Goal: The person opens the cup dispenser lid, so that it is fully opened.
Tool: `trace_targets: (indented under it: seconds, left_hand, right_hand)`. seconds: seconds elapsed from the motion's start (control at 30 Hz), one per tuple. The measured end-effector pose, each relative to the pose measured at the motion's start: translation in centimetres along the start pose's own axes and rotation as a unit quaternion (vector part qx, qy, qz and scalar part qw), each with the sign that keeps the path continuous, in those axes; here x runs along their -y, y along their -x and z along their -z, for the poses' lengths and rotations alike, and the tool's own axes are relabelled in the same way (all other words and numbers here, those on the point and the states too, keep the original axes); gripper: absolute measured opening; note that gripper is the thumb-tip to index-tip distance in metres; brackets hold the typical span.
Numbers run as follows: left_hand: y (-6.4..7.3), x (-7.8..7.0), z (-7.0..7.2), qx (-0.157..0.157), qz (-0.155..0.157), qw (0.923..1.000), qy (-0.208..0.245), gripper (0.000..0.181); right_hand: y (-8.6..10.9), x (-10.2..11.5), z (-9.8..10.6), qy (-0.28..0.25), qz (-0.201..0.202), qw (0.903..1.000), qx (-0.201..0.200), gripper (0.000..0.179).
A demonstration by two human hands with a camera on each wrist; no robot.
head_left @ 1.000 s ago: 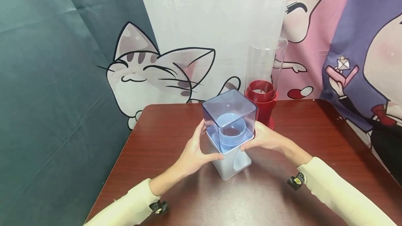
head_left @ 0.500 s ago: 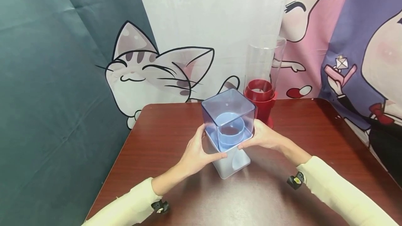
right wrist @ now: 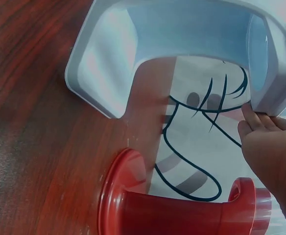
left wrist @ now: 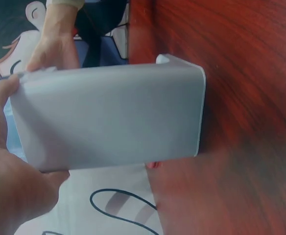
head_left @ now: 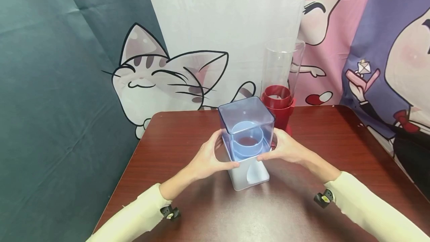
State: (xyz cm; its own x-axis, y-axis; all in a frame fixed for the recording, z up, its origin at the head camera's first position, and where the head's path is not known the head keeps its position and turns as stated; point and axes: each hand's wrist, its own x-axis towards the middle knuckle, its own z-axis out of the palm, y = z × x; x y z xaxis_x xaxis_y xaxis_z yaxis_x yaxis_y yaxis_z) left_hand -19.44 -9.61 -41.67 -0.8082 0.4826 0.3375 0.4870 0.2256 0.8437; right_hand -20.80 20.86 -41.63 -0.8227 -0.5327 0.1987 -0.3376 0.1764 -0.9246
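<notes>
Print: cat (head_left: pixel 142 81), pill (head_left: pixel 319 98) & envelope (head_left: pixel 364 66) pics on the backdrop (head_left: pixel 218 18); marks on the L wrist cam (head_left: pixel 170 212) & R wrist cam (head_left: pixel 323 198) too small to read.
Table edges: tabletop (head_left: pixel 168 141) is red-brn wood; far edge runs along the backdrop w/ rounded corners, L edge slants toward near L.
Room: bare wood L, R & near side of the wht stand; tightest at far R, where the red dispenser (head_left: pixel 283 117) is close by, small gap btwn the two feet.
Red dispenser: far R, nr far edge, clr cylinder (head_left: pixel 277 66) on top.
Wht stand (head_left: pixel 238 177): abt mid-table, btwn both hands, cut-out on R side; can't tell if foot touches wood.
Blue bin (head_left: pixel 231 143): see-thru, square, directly atop wht stand; round ring (head_left: pixel 248 150) inside.
L hand (head_left: pixel 208 160): grasping wht stand's upper L side, thumb on near face.
R hand (head_left: pixel 285 148): grasping upper R side, thumb at near face, just under blue bin; fingertips on cut-out side.
</notes>
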Motion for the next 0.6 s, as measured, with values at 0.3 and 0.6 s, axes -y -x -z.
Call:
trace_targets:
  seconds: [0.3,0.6]
  left_hand:
    - [-0.8,0.3,1.2,0.047,-0.01,0.9982,0.036,0.1]
    - [-1.1,0.9,2.0,0.063,0.003,0.9971,0.044,0.097]
  right_hand:
    - [0.9,0.3,-0.2,0.03,0.001,0.9992,-0.025,0.086]
    - [1.8,0.7,-0.3,0.039,-0.02,0.9981,-0.043,0.099]
